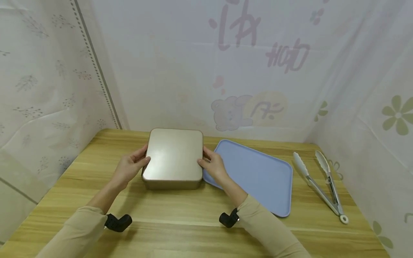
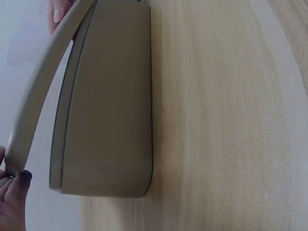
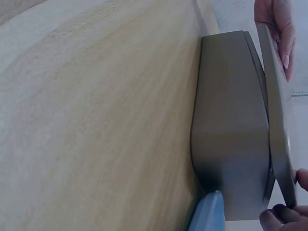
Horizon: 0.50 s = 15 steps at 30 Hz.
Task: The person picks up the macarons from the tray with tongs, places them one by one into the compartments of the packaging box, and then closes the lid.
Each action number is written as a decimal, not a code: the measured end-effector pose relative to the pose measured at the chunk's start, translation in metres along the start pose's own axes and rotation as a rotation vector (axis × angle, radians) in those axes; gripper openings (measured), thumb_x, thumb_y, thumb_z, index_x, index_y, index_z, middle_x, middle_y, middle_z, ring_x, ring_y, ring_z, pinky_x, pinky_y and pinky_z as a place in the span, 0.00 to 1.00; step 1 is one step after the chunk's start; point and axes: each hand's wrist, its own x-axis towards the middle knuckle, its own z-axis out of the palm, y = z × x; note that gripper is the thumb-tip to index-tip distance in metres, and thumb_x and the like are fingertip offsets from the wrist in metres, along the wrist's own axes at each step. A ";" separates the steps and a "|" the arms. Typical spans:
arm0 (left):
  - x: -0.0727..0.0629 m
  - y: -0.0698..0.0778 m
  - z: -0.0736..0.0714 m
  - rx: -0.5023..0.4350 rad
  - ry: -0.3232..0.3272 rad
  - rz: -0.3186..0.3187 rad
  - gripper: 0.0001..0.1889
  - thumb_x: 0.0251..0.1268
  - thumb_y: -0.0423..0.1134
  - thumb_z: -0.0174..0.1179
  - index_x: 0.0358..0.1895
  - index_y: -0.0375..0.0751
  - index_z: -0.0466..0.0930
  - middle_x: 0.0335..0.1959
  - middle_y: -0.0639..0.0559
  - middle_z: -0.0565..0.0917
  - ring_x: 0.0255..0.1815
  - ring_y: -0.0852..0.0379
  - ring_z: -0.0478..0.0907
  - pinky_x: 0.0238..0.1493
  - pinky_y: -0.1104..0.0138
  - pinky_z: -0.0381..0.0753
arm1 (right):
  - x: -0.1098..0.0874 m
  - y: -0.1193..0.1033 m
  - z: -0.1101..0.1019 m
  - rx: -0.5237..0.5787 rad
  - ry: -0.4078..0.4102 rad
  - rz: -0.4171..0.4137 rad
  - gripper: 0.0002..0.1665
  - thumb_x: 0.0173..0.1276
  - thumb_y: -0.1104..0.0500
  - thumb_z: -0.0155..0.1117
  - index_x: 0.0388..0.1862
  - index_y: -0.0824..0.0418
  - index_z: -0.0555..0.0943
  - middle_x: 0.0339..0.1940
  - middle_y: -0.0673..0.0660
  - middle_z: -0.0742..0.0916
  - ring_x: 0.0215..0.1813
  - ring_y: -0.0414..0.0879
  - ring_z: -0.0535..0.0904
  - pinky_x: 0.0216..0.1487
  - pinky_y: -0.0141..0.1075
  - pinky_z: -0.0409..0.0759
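Observation:
A square, gold-coloured metal tin (image 1: 172, 185) stands on the wooden table. Its lid (image 1: 175, 154) is raised and tilted over it; a wedge-shaped gap shows between the lid and the tin's rim in the left wrist view. At the lid's left edge my left hand (image 1: 129, 166) pinches it, thumb on top and fingers beneath. My right hand (image 1: 214, 165) pinches the opposite edge the same way. Seen from the right wrist, the lid (image 3: 275, 96) leans away from the tin body (image 3: 228, 106). What lies inside the tin is hidden.
A blue tray (image 1: 258, 172) lies right of the tin, partly under my right forearm, its corner close against the tin. Farther right are spread tongs (image 1: 322, 193) with pale tips. Patterned curtains (image 1: 180, 64) hang behind the wooden table (image 1: 167, 222) and at both sides.

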 end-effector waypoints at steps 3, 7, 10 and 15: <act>0.000 -0.001 -0.001 0.015 -0.008 -0.013 0.32 0.72 0.37 0.51 0.73 0.34 0.48 0.74 0.40 0.51 0.73 0.42 0.53 0.56 0.83 0.67 | 0.000 0.001 0.002 -0.024 -0.007 -0.009 0.37 0.66 0.68 0.59 0.72 0.68 0.58 0.69 0.64 0.69 0.68 0.53 0.68 0.63 0.40 0.73; 0.000 -0.003 -0.001 0.030 -0.021 -0.014 0.32 0.72 0.37 0.50 0.73 0.33 0.46 0.74 0.38 0.50 0.73 0.41 0.50 0.60 0.80 0.66 | -0.003 0.001 0.003 -0.124 -0.006 -0.026 0.38 0.68 0.63 0.60 0.72 0.68 0.56 0.72 0.60 0.65 0.71 0.52 0.62 0.67 0.43 0.67; 0.001 -0.006 0.000 0.031 -0.022 -0.013 0.32 0.73 0.37 0.50 0.73 0.33 0.46 0.74 0.38 0.49 0.74 0.41 0.49 0.60 0.80 0.65 | -0.004 0.001 0.004 -0.172 -0.008 -0.032 0.38 0.69 0.60 0.59 0.73 0.67 0.55 0.73 0.60 0.62 0.72 0.53 0.60 0.69 0.43 0.65; 0.002 -0.012 0.001 0.022 -0.024 -0.032 0.32 0.73 0.37 0.49 0.73 0.33 0.45 0.74 0.38 0.49 0.74 0.42 0.49 0.63 0.76 0.64 | -0.004 0.004 0.006 -0.201 -0.018 -0.045 0.38 0.70 0.60 0.57 0.73 0.67 0.54 0.73 0.61 0.61 0.73 0.54 0.59 0.69 0.44 0.63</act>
